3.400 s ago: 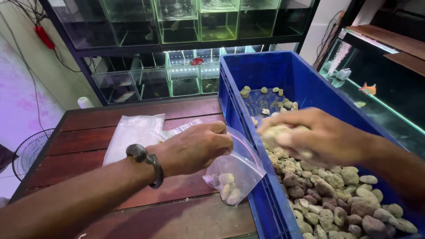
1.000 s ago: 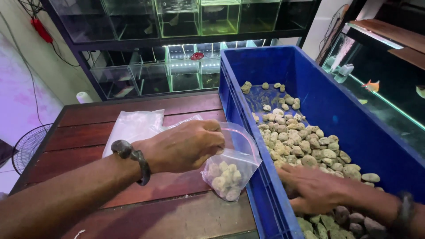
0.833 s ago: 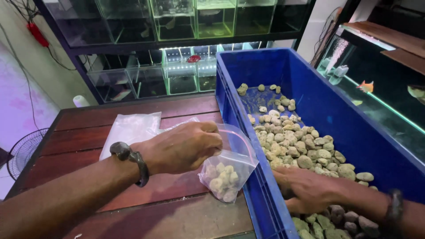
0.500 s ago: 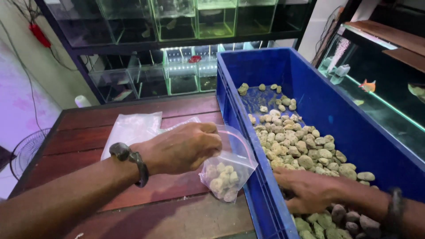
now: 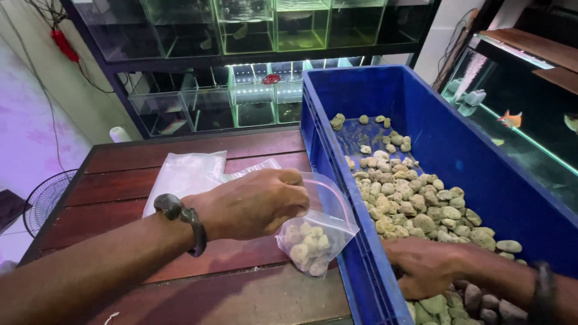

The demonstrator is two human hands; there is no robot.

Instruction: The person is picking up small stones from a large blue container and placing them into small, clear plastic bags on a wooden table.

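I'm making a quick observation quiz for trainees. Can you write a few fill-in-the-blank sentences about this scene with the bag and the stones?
1. The left hand holds open a clear plastic bag partly filled with ____.
2. The right hand reaches into a crate coloured ____.
3. The left wrist wears a dark ____.
4. Spare flat bags lie on a table made of ____.

Missing words: stones; blue; bracelet; wood

blue crate (image 5: 481, 174), pale stones (image 5: 415, 204) (greenish-beige), clear bag (image 5: 322, 232)
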